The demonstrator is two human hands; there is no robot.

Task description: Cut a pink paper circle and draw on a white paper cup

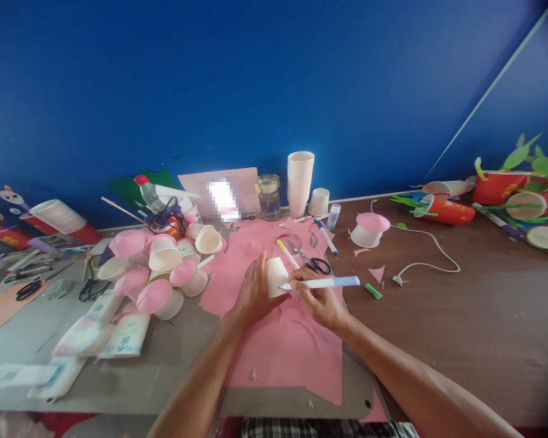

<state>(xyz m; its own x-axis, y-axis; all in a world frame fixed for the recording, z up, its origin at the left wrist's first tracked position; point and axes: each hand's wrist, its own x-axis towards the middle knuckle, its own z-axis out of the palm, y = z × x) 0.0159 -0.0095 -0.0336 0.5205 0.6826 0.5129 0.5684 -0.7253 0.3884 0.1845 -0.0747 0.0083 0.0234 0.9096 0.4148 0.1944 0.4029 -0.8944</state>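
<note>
A head-worn camera is looking forward and down across the tabletop (438,328), facing a blue wall (274,79) beyond, and is showing the left hand (254,291) and right hand (318,302) from close by.

A deep blue wall (274,79) fills the top of the frame, crossed by a pale strip (491,88) at upper right. At centre, the cup (277,271) is plain white, and the pen (319,283) is white with a light blue end. The paper (283,359) below them is pink, the mat (178,371) grey, the table (452,347) at right dark brown. Left of centre, off-white cups (165,252) mix with pink cones (153,296). At the right edge, red cups (452,210) sit among green leaves (517,157). The cloth (278,427) at bottom centre is checked black and white.
</note>
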